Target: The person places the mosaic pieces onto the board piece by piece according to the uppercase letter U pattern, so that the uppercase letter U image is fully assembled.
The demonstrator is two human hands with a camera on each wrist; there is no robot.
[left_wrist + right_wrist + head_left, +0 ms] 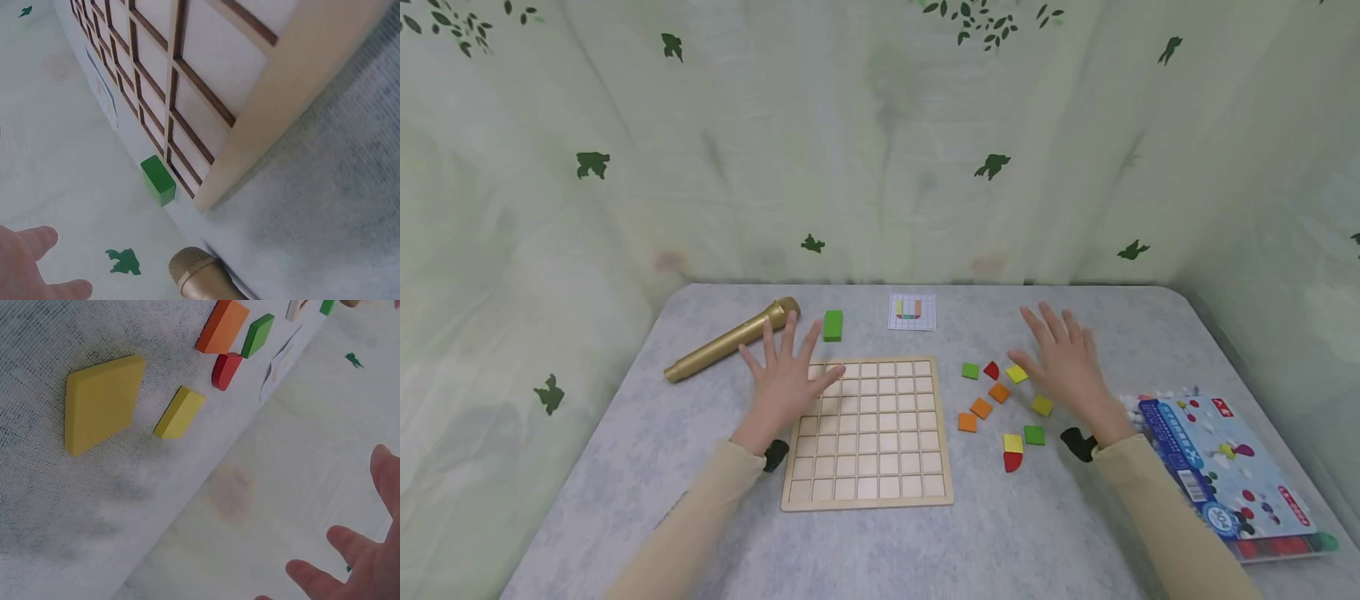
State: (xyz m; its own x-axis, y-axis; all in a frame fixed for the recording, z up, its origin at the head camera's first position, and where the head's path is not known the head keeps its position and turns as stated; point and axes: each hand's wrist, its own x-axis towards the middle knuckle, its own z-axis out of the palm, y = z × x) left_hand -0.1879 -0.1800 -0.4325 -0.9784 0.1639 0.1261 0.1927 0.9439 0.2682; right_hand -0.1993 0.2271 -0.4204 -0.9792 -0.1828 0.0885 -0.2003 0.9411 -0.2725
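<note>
In the head view my left hand (781, 385) is held with fingers spread over the upper left part of a wooden grid board (943, 433), gripping nothing. My right hand (1066, 367) hovers, fingers extended, just right of several flat coloured tiles. Among them are a yellow tile (1042, 406), an orange tile (981, 407), a green tile (1034, 435) and a red quarter-round tile (1012, 462). In the right wrist view a yellow tile (103, 403) lies apart from that hand. The board's cells hold no coloured tiles where visible; my left hand hides some.
A gold microphone (722, 343) lies left of the board. Behind the board are a green block (832, 326) and a small card (912, 312) printed with a coloured U-shaped pattern on a grid. A blue boxed set (1232, 467) sits at the right, beside my right forearm.
</note>
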